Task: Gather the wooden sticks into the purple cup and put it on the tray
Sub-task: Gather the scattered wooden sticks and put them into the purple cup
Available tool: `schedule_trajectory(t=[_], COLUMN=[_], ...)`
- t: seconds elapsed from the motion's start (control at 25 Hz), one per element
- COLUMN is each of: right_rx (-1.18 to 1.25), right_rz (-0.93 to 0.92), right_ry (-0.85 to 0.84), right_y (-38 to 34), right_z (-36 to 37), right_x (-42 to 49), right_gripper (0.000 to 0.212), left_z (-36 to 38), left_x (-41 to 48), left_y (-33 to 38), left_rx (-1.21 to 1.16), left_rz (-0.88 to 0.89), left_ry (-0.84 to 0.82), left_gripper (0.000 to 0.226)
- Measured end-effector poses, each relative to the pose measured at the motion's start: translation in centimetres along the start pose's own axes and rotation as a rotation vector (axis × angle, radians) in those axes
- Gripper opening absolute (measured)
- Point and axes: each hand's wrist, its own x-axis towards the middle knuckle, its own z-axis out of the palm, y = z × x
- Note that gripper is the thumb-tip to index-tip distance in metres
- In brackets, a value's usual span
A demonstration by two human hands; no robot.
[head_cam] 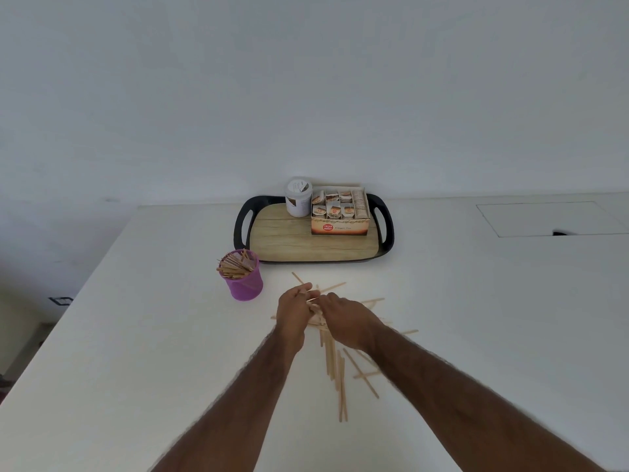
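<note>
A purple mesh cup (245, 282) stands on the white table, left of the pile, with several wooden sticks leaning in it. Loose wooden sticks (335, 366) lie scattered in front of me. My left hand (292, 318) is closed around a small bundle of sticks at the pile's far side. My right hand (343, 320) touches the same bundle from the right, fingers pinched on the sticks. The black-rimmed wooden tray (292, 240) sits beyond the pile, apart from the cup.
On the tray stand a white jar (298, 197) and an open box of tea bags (340, 212). The table's left edge runs diagonally past the cup. A rectangular hatch (551, 218) is set in the tabletop at far right.
</note>
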Motion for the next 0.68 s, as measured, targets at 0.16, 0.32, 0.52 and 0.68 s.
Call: schedule_trajectory(t=[0.16,0.32,0.52,0.68], right_rx=[-0.067,-0.074,0.122,0.992], right_rz=[0.089,0.227,0.253,0.428], right_ry=[0.075,0.107,0.095,0.33], right_y=[-0.9,-0.8,0.1,-0.2], right_z=[-0.2,-1.2,-2.1,-4.6], right_x=[0.8,1.7,1.7,1.6], right_gripper=[0.041,0.031,0.042,0.041], left_z=[0.6,0.9,0.4,-0.1], left_x=[-0.4,-0.8,-1.4,-2.9], left_y=[0.2,0.4,0.1,-0.5], left_rx=[0.142,0.177,-0.014,-0.152], left_rz=[0.075,0.112,0.149,0.224], left_ry=[-0.019,-0.052,0.079,0.292], left_gripper=[0.031,0.038,0.048,0.021])
